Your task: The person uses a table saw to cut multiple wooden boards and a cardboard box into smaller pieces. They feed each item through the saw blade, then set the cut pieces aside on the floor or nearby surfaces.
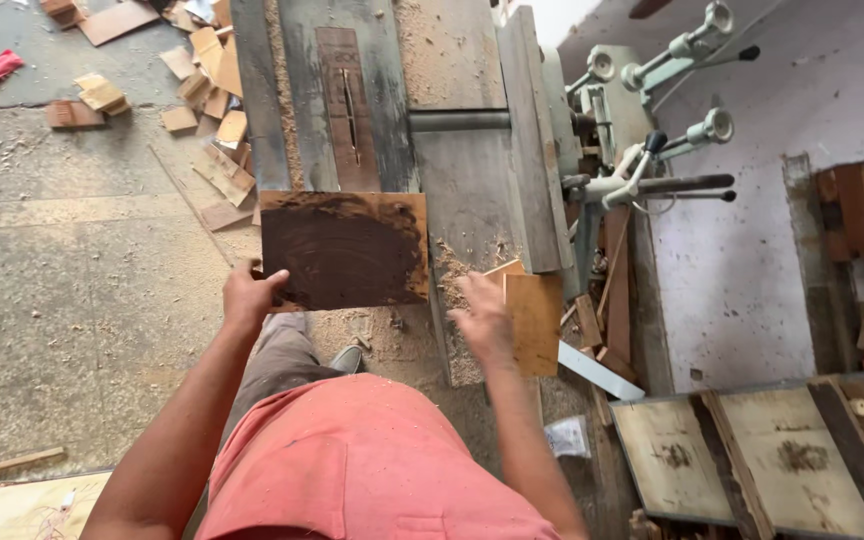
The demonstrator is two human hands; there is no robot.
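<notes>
Left hand point(249, 292) pinches the dark-stained board point(343, 250) at its near-left corner, long axis lying crosswise on the saw surface point(472, 190), while right hand point(482, 318) hovers spread just right of it.

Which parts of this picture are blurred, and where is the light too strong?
In the head view, the right hand is smeared by motion blur, while the left hand on the dark stained board is sharper; the wall strip at the top edge is overexposed to white.
</notes>
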